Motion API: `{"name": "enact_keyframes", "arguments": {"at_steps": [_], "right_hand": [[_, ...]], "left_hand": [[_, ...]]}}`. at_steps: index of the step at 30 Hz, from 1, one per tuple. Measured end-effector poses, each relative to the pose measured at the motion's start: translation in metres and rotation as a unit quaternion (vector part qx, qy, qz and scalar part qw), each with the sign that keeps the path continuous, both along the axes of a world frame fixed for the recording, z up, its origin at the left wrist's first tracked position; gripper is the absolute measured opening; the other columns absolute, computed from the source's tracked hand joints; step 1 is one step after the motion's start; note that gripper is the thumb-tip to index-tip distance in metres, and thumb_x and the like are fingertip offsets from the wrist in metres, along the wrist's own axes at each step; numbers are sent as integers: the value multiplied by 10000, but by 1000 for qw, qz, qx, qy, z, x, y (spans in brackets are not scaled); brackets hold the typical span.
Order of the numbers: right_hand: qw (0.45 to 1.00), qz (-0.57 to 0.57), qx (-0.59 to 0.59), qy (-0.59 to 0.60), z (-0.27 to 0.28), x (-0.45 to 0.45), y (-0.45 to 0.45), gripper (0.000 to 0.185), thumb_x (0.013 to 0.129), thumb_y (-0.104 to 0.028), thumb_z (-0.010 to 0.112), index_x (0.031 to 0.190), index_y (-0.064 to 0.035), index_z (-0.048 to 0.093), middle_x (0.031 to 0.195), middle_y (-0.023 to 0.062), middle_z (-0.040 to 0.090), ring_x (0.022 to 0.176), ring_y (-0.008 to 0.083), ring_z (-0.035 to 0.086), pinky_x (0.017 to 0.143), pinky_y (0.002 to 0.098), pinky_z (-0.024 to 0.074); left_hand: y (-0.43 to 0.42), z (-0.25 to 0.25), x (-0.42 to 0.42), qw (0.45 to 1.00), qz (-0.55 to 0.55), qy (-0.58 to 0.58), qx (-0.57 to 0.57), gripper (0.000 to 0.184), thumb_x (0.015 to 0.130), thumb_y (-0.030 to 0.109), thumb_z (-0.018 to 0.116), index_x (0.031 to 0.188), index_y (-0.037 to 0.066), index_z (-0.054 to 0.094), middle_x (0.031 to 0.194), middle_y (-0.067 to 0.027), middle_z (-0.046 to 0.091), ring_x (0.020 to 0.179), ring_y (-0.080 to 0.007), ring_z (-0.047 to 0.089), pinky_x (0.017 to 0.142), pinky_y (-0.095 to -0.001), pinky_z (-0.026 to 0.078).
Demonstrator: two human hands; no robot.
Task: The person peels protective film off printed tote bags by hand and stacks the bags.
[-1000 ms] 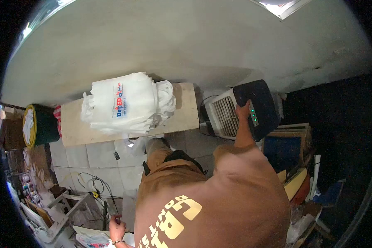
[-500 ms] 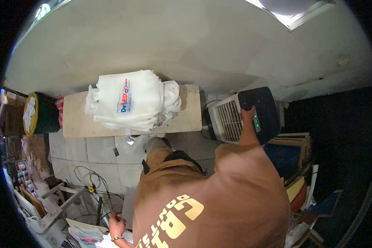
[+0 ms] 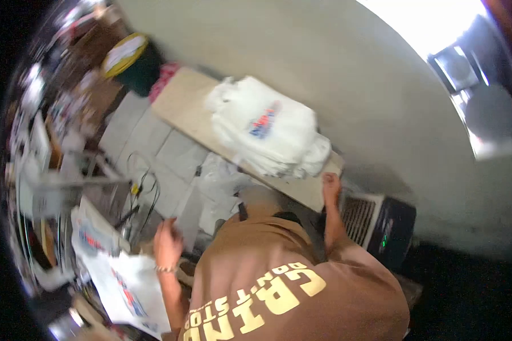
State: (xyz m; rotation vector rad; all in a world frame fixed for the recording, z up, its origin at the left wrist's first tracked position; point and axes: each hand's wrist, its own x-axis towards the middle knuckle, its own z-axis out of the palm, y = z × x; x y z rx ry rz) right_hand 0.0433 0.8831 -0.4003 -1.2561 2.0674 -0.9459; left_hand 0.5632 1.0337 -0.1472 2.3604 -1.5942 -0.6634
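Observation:
A pile of white printed bags (image 3: pixel 279 128) with red and blue lettering lies on a wooden bench (image 3: pixel 182 102). Over the bench's near right end is my right hand (image 3: pixel 331 187), beside the pile; motion blur hides how its fingers are held. My left hand (image 3: pixel 169 241), a bracelet at its wrist, hovers at the lower left. Its fingers look loosely apart, and I see nothing in them. Close to it hang white printed sheets (image 3: pixel 122 284) with the same lettering. Just right of my right arm stands an air cooler (image 3: pixel 375 221) with green lights.
A green bin (image 3: pixel 136 68) with a yellow rim stands beyond the bench's left end. Black cables (image 3: pixel 151 187) and clear plastic (image 3: pixel 216 182) lie on the tiled floor. A pale metal frame (image 3: pixel 85 182) stands at the left.
My right hand has left the air cooler's control panel and come to the bench's end. My left hand has risen from the lower edge. The view has turned and blurred.

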Motion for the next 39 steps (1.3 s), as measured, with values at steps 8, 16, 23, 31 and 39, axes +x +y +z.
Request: {"name": "enact_keyframes", "arguments": {"at_steps": [8,16,23,31,39], "right_hand": [[734,631,108,-225,126,372,-36,296,914,-308,684,1025,-34,699,858,69,688,724,170,639,704,302,517],[462,706,418,-338,212,501,113,776,888,-415,716,1446,-20,349,1279,174,548,1119,227,576,931,329,481],[500,741,313,-321,243,523,133,506,861,-97,710,1293,-8,463,1077,83,631,969,160,588,880,310,477],[500,763,248,-327,220,519,140,508,866,-82,692,1308,-4,454,1152,100,590,1052,168,549,920,328,463],[503,755,279,-316,224,517,139,522,871,-74,690,1325,-5,443,1195,98,581,1071,167,554,935,335,461]], "left_hand": [[96,40,5,937,258,-44,-232,214,812,101,717,997,4,667,993,-165,671,928,-353,638,819,-412,507],[226,-12,-1,850,473,-217,-83,602,888,332,662,1382,42,476,1524,-260,327,1414,-451,287,1120,-609,234],[286,11,46,796,556,-187,-149,595,787,267,772,1275,3,558,1360,-225,482,1235,-403,464,1027,-474,395],[310,22,97,759,625,-142,-115,583,695,259,840,1196,54,624,1145,-179,533,1095,-359,518,970,-439,435],[320,22,108,789,574,-183,-119,462,696,246,835,1078,37,678,1109,-156,558,1061,-341,532,924,-419,448]]}}
